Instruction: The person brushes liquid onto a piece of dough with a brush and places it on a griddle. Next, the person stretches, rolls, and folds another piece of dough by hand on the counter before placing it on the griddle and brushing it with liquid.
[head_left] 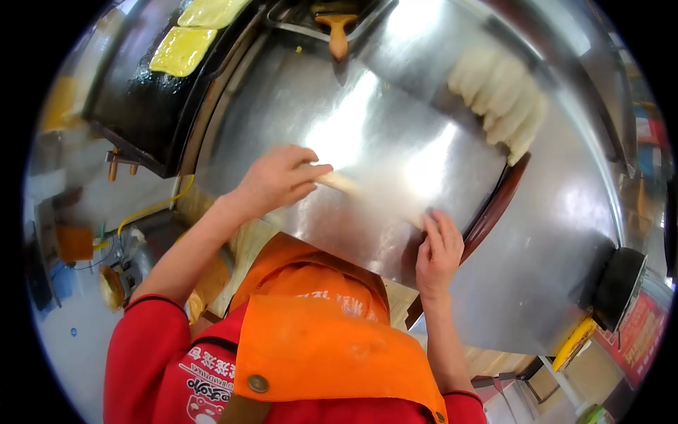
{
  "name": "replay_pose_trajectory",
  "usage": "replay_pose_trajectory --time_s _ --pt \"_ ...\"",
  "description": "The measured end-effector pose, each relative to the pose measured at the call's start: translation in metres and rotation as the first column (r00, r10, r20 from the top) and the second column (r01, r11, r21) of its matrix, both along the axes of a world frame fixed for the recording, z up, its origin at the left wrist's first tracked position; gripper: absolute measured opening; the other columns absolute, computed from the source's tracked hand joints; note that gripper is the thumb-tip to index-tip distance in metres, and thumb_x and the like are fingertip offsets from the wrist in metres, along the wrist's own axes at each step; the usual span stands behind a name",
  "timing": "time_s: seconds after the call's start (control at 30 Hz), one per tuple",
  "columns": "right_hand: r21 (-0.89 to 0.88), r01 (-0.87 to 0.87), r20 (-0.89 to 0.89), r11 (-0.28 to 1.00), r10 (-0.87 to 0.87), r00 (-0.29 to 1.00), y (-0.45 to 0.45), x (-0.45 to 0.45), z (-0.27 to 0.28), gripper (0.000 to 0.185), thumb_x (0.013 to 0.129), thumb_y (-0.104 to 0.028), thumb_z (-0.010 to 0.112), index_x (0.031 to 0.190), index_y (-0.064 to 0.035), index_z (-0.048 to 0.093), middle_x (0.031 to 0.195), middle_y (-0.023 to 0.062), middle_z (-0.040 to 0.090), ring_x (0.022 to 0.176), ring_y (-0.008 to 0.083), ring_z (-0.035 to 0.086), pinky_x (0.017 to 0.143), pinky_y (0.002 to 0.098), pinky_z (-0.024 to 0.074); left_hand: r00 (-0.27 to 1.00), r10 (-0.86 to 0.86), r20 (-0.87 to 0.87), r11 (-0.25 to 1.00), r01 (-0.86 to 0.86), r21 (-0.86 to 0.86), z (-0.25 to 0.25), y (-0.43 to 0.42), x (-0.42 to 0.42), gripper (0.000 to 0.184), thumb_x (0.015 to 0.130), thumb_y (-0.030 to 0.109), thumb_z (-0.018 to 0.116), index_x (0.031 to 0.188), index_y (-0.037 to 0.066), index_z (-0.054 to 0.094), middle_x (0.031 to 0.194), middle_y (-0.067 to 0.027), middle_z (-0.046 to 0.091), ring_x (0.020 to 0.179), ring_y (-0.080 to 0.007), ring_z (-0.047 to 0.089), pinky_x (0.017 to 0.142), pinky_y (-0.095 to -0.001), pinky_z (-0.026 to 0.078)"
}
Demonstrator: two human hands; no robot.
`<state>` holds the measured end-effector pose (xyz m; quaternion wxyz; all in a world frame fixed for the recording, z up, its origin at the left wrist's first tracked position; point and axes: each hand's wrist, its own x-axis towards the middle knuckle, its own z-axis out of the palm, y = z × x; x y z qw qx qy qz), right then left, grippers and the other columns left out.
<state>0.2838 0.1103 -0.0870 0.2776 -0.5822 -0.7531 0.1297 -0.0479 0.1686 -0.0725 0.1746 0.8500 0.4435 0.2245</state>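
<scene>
A pale strip of dough point(339, 182) stretches above the steel worktop between my two hands, its middle smeared by motion. My left hand point(282, 178) is closed, pinching one end with the thumb and fingers. At the other end, the bent fingers of my right hand point(441, 251) are closed on the strip, partly hiding it. Beyond my right hand, several similar pale dough strips point(501, 99) lie side by side in a row on the steel surface.
To the left is a black griddle point(134, 92) with glossy yellow sheets point(182, 51) on it. A wooden-handled brush point(338, 39) rests in a metal tray at the back. A dark red bar point(498, 208) runs along the worktop's right edge. A black pan-like container point(618, 290) stands far right.
</scene>
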Motion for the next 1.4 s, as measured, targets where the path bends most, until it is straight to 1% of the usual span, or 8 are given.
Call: replay_pose_trajectory --time_s 0.13,0.23,0.33,0.43,0.83,1.03,1.2,1.4 --pt "-0.161 0.155 -0.16 0.975 -0.18 0.97 0.03 -0.012 0.015 0.039 0.093 -0.008 0.051 0.131 -0.0052 0.057 0.139 0.0168 0.052 0.132 0.0375 0.044 0.109 0.0434 0.0337 0.964 0.24 0.119 0.962 -0.22 -0.163 0.013 0.019 0.023 0.039 0.088 0.013 0.061 0.127 0.007 0.06 0.122 -0.0145 0.059 0.109 -0.0324 0.055 0.096 -0.0413 0.041" --pt "-0.169 0.252 -0.048 0.953 -0.263 0.964 0.072 -0.028 -0.003 0.047 0.098 -0.023 0.046 0.141 -0.0048 0.046 0.147 0.0192 0.043 0.138 0.0374 0.035 0.114 0.0473 0.0263 0.927 0.371 0.057 0.927 -0.366 -0.085 0.0 0.047 0.061 0.046 0.092 0.017 0.057 0.137 0.006 0.05 0.132 -0.016 0.053 0.122 -0.0339 0.048 0.106 -0.0447 0.033" --pt "-0.114 0.265 0.313 0.957 -0.219 0.924 0.06 -0.048 -0.018 0.056 0.098 -0.032 0.047 0.146 -0.0054 0.039 0.152 0.0195 0.034 0.142 0.037 0.029 0.115 0.0514 0.0215 0.917 0.377 -0.133 0.925 -0.38 0.002 -0.027 0.041 0.07 0.051 0.094 0.021 0.053 0.142 0.005 0.042 0.142 -0.0156 0.045 0.133 -0.0335 0.038 0.113 -0.0467 0.024" --pt "-0.153 0.265 0.29 0.952 -0.213 0.933 0.065 -0.047 -0.017 0.06 0.097 -0.036 0.05 0.147 -0.0072 0.037 0.155 0.0193 0.029 0.143 0.0372 0.025 0.115 0.0544 0.0186 0.905 0.358 -0.232 0.928 -0.371 -0.018 -0.034 0.04 0.071 0.054 0.095 0.025 0.051 0.144 0.004 0.039 0.149 -0.0148 0.036 0.14 -0.0328 0.029 0.117 -0.0478 0.017" --pt "-0.156 0.23 0.388 0.961 -0.154 0.909 0.076 -0.044 -0.022 0.059 0.096 -0.036 0.05 0.148 -0.0109 0.037 0.156 0.0185 0.026 0.144 0.0382 0.022 0.115 0.0563 0.0164 0.928 0.267 -0.261 0.963 -0.264 0.046 -0.037 0.059 0.069 0.057 0.092 0.028 0.053 0.143 0.005 0.04 0.149 -0.0166 0.037 0.14 -0.0349 0.029 0.116 -0.05 0.018" --pt "-0.235 0.263 0.238 0.936 -0.207 0.949 0.076 -0.086 -0.019 0.052 0.097 -0.026 0.049 0.146 -0.0118 0.04 0.156 0.0209 0.024 0.144 0.0397 0.022 0.115 0.0572 0.0157 0.932 0.295 -0.209 0.952 -0.304 -0.013 -0.033 0.04 0.113 0.052 0.093 0.02 0.053 0.141 0.005 0.042 0.15 -0.0136 0.036 0.141 -0.0334 0.029 0.115 -0.0498 0.022" --pt "-0.164 0.219 0.29 0.962 -0.165 0.943 0.081 -0.095 -0.017 0.046 0.096 -0.02 0.051 0.141 -0.0139 0.047 0.15 0.0112 0.038 0.142 0.034 0.03 0.114 0.0559 0.0201 0.943 0.239 -0.233 0.969 -0.246 0.0 -0.031 0.044 0.12 0.052 0.092 0.019 0.056 0.141 0.007 0.044 0.148 -0.0106 0.039 0.14 -0.0308 0.031 0.115 -0.0493 0.023" --pt "-0.148 0.213 0.354 0.966 -0.149 0.923 0.084 -0.099 -0.019 0.046 0.096 -0.021 0.051 0.141 -0.0147 0.047 0.15 0.0098 0.038 0.142 0.0327 0.031 0.114 0.0554 0.0203 0.946 0.248 -0.208 0.969 -0.244 0.048 -0.035 0.049 0.125 0.055 0.089 0.018 0.058 0.141 0.007 0.043 0.146 -0.0103 0.041 0.139 -0.0305 0.032 0.114 -0.0495 0.024"
